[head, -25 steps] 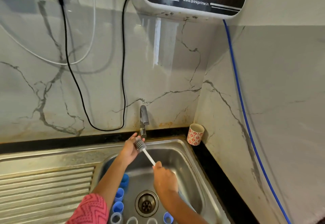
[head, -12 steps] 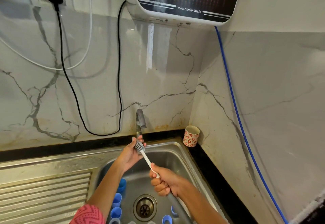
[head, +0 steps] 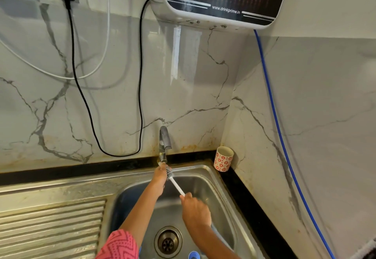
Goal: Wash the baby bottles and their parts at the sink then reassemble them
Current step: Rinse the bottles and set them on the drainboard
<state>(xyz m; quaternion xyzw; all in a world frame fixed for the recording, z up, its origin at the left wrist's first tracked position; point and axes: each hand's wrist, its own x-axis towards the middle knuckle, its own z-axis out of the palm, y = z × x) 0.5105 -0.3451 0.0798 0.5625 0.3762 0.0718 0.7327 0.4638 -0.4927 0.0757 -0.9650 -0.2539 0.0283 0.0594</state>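
At lower centre our right hand [head: 195, 210] grips the white-handled grey bottle brush [head: 172, 179], our left hand [head: 160, 174] curls round its bristles under the steel tap [head: 164, 143], above the steel sink [head: 213, 179] basin.

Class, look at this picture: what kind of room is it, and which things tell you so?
Most likely a home kitchen: a steel sink with a ribbed draining board, a tap on a marble wall, and a wall-mounted water purifier.

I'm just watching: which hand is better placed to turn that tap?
Probably the left hand: it is up beside the brush head, right under the tap. The right hand sits lower, gripping the brush handle.
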